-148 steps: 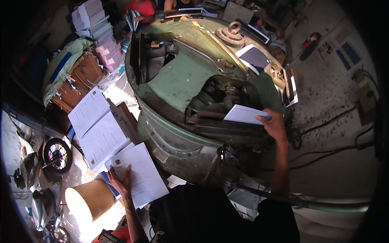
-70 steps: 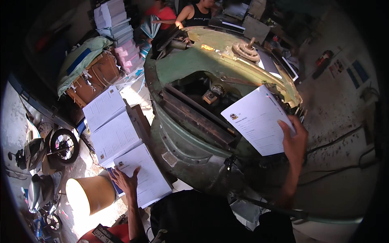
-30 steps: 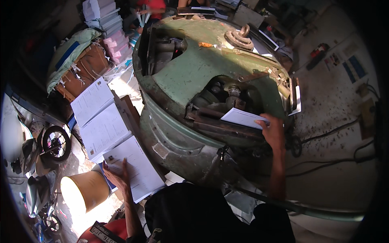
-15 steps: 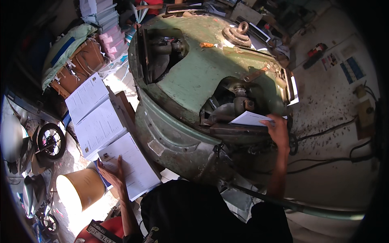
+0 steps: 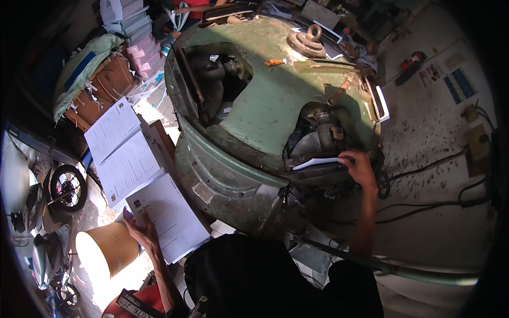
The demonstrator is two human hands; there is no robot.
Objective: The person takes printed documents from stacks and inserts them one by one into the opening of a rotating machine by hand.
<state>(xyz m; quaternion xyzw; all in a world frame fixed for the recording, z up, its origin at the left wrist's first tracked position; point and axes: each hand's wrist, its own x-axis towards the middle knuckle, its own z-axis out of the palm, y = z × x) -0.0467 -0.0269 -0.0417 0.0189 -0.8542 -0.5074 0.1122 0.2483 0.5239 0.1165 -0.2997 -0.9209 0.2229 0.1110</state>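
My right hand (image 5: 359, 167) grips a white sheet of paper (image 5: 316, 162) and holds it flat inside the opening of a big, worn green machine (image 5: 265, 106). My left hand (image 5: 139, 227) rests on the lower edge of a stack of printed white sheets (image 5: 169, 214) beside the machine's left flank. Two more stacks of printed sheets (image 5: 121, 148) lie in a row above that one.
A tan bucket (image 5: 106, 249) stands below my left hand. Small wheeled vehicles (image 5: 63, 188) sit at far left. Bundled paper and boxes (image 5: 101, 79) pile at upper left. Black cables (image 5: 440, 196) run over the speckled floor at right. A person in red (image 5: 191, 6) is at the top.
My right hand lifted the sheet up out of the machine and then brought it back down flat into the opening. My left hand stayed on the lower stack.
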